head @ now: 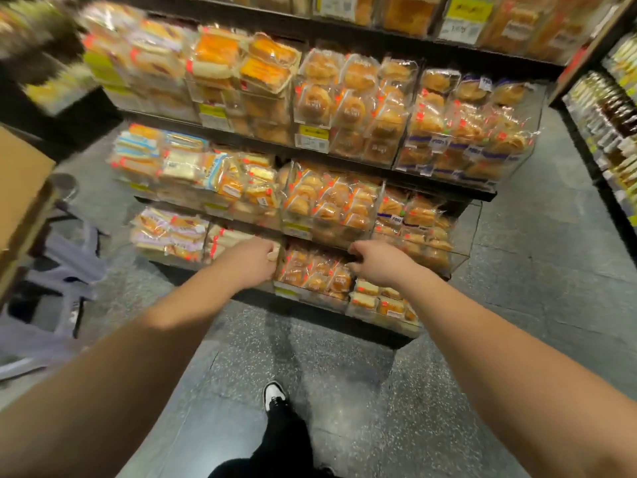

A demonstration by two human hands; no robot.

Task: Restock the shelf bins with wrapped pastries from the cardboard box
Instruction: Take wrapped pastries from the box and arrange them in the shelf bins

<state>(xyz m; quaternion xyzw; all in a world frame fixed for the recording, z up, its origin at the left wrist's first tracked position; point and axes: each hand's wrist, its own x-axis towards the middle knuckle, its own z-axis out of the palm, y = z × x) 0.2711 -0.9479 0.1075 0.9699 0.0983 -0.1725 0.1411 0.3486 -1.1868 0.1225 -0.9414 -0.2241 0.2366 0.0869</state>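
Observation:
A clear bin [280,292] on the lowest shelf holds several wrapped round pastries [319,272]. My left hand [253,262] is curled at the bin's upper left corner, its fingers closed against the wall. My right hand [377,262] is curled at the bin's upper right corner, fingertips hooked over the edge beside the pastries. The brown cardboard box [20,188] stands at the left edge of view, an arm's length from both hands; its inside is hidden.
Tiered shelves [344,163] carry many clear bins full of wrapped breads. Another shelf unit [610,132] lines the right side. Grey plastic stools [65,267] stand on the floor at the left. My shoe [274,396] rests on the speckled floor below the shelf.

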